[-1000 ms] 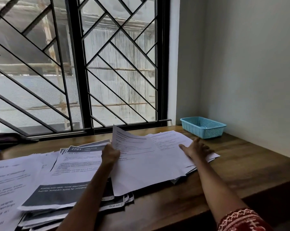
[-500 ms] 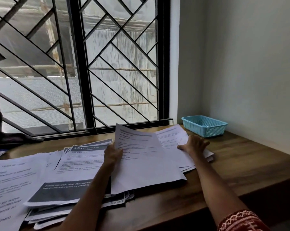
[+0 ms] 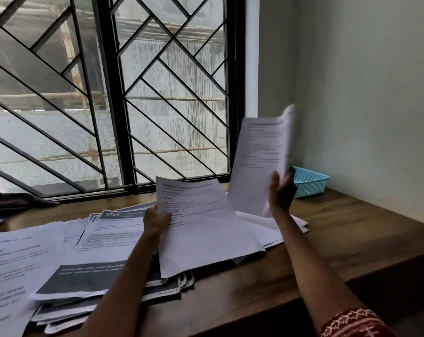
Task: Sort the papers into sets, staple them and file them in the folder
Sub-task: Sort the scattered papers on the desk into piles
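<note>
The right hand point(image 3: 280, 190) has lifted 1 sheet point(image 3: 259, 161) off the right pile point(image 3: 279, 227) it was pressing half a second ago; the page now stands nearly upright, blurred, pinched at its lower edge. The left hand point(image 3: 155, 218) still grips another sheet point(image 3: 201, 227) over the worktop point(image 3: 340, 239). Sorting seems under way; no stapler or folder is visible.
</note>
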`<state>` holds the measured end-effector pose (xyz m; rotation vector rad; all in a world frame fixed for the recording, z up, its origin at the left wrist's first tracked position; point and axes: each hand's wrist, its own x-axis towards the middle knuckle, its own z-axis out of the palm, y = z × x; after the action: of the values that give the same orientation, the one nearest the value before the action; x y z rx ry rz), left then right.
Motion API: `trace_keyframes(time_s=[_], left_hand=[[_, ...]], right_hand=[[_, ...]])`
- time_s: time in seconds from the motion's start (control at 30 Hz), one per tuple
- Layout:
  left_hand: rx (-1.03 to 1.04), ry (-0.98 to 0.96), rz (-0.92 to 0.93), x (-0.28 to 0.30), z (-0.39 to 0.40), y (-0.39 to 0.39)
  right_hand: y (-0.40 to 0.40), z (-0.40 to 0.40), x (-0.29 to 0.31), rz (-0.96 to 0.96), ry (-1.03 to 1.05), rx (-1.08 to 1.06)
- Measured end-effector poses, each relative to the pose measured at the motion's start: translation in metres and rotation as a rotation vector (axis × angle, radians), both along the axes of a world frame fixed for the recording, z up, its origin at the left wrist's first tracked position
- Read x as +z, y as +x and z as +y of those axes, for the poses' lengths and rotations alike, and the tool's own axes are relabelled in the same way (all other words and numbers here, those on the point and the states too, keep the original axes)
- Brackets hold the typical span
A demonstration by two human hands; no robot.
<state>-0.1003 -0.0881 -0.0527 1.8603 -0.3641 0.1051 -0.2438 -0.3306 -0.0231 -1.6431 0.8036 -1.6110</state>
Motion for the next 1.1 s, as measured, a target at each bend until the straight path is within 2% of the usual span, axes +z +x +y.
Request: trace_keyframes(time_s=[0.2, 0.27, 0.33, 0.4, 0.53, 0.63, 0.73, 0.83, 0.97, 1.03, 1.1], left_hand=[[0.001, -0.072, 0.109, -0.001, 0.009, 0.007], [-0.015, -0.055, 0.102, 0.001, 0.011, -0.001], [-0.008, -0.021, 0.094, 0.002, 0.011, -0.006], [-0.009, -0.023, 0.102, 0.002, 0.010, -0.005], [0.006, -0.050, 0.081, -0.003, 0.004, 0.004], [0.011, -0.050, 0.084, -0.004, 0.000, 0.004], [-0.036, -0.005, 0.059, -0.006, 0.000, 0.005], [-0.047, 0.026, 0.082, -0.008, 0.001, 0.006], [-0.085, -0.038, 0.124, -0.008, 0.001, 0.008], [-0.133, -0.117, 0.171, -0.007, 0.001, 0.009], [-0.163, -0.176, 0.201, -0.003, 0.002, 0.006]], right_hand=[[0.013, -0.023, -0.003, -0.444, 0.464, 0.235], [0.016, -0.025, -0.002, -0.593, 0.526, 0.357], [0.015, -0.025, 0.003, -0.639, 0.520, 0.429], [0.016, -0.022, 0.004, -0.492, 0.467, 0.476], [0.024, 0.009, -0.009, 0.151, 0.300, 0.681], [0.035, 0.033, -0.017, 0.713, -0.018, 0.564], [0.042, 0.043, -0.020, 0.986, -0.044, 0.594], [0.040, 0.039, -0.019, 1.071, -0.034, 0.582], [0.036, 0.031, -0.021, 1.059, -0.108, 0.479], [0.039, 0.026, -0.021, 0.935, -0.095, 0.416], [0.042, 0.023, -0.019, 0.723, 0.031, 0.438]])
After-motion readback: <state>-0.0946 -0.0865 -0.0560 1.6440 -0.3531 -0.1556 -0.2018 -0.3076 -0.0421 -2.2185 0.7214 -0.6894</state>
